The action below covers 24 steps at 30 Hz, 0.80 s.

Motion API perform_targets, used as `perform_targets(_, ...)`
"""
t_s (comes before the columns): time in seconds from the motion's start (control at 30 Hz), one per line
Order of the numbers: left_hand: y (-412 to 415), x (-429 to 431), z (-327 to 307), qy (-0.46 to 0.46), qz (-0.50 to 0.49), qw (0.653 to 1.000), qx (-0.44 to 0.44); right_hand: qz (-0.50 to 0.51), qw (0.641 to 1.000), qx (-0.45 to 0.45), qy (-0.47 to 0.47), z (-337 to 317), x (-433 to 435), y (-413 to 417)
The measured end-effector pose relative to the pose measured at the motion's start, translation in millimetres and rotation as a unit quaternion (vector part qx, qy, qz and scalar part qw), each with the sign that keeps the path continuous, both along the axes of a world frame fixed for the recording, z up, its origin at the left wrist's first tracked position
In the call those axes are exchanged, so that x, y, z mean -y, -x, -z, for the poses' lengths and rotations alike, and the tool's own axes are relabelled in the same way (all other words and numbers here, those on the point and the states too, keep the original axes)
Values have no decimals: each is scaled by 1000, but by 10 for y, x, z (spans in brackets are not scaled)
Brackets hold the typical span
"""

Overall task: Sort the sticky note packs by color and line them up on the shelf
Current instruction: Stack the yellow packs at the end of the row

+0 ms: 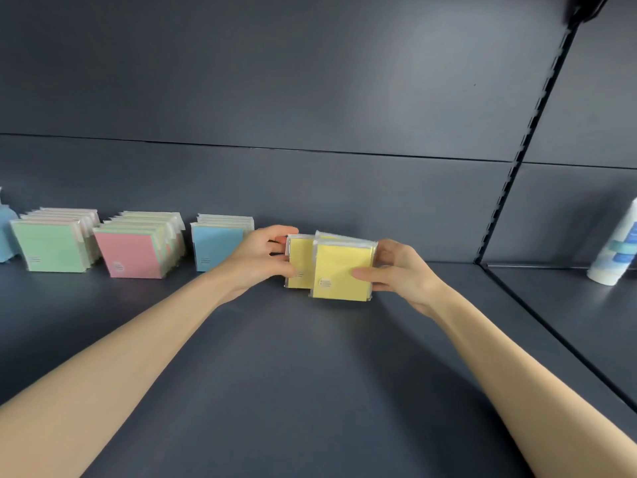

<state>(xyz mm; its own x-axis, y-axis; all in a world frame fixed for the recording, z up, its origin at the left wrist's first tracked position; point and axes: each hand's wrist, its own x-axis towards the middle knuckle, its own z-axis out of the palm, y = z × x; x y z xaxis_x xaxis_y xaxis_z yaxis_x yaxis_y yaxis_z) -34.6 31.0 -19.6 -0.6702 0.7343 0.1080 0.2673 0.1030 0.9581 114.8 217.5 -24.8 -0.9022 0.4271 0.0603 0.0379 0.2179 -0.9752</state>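
Observation:
Two yellow sticky note packs stand upright on the dark shelf (310, 374), right of centre. My left hand (262, 260) grips the rear yellow pack (299, 260) at its left edge. My right hand (396, 270) holds the front yellow pack (339, 270) by its right edge, thumb on its face. The front pack overlaps the rear one. To the left stand three rows of packs: a green-fronted row (51, 244), a pink-fronted row (132, 251) with mixed colours behind it, and a blue-fronted row (215, 246).
A white bottle with blue bands (617, 246) leans on the neighbouring shelf section at the right, past a slotted upright (517, 157). A pale blue object (5, 236) shows at the far left edge. The shelf's back panel (310, 81) rises right behind the rows.

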Motion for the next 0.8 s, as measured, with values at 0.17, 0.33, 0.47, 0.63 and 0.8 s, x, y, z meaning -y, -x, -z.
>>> perform_targets(0.17,-26,81,-111,43,12,993,-109,8,999,-11,-35,57,182,154)
perform_targets(0.33,115,74,-181,129,-7,945,-301,30,994,-11,-105,74,273,334)
perform_targets(0.47,197,45,-252,169,16,948,-270,2,994,-3,-107,38,253,395)
perform_targets(0.63,333,-38,-328,207,67,928,-302,-6,994,7,-108,2,299,447)
perform_targets(0.8,406,-97,-356,209,99,910,-345,21,988,-3,-151,33,332,546)
